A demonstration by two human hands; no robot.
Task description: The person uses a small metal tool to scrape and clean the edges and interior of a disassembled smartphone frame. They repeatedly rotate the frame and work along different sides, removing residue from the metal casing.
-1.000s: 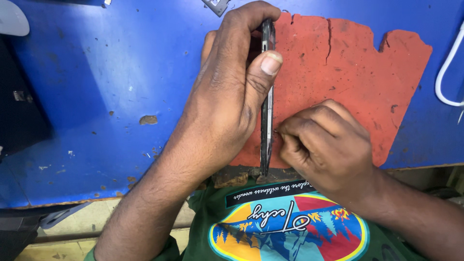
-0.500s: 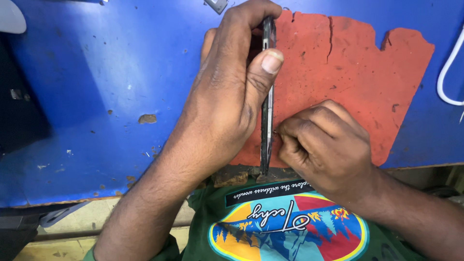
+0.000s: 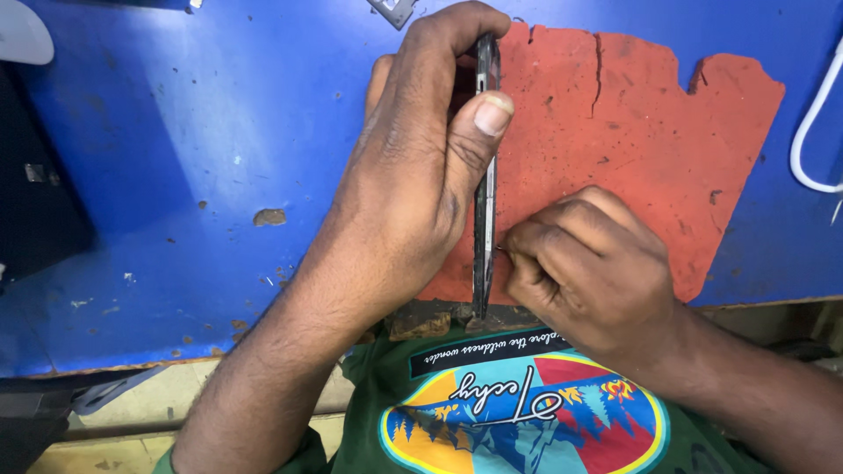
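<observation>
I see my left hand [image 3: 413,175] with its grip clenched around a thin dark phone [image 3: 484,175], which stands on its edge over the torn red mat [image 3: 632,132] on the blue surface [image 3: 176,158]. My right hand [image 3: 588,263] presses against the phone's side, fingers pinched together on something too small to tell. A white cable [image 3: 812,132] lies well apart at the right. The left hand hides most of the phone.
</observation>
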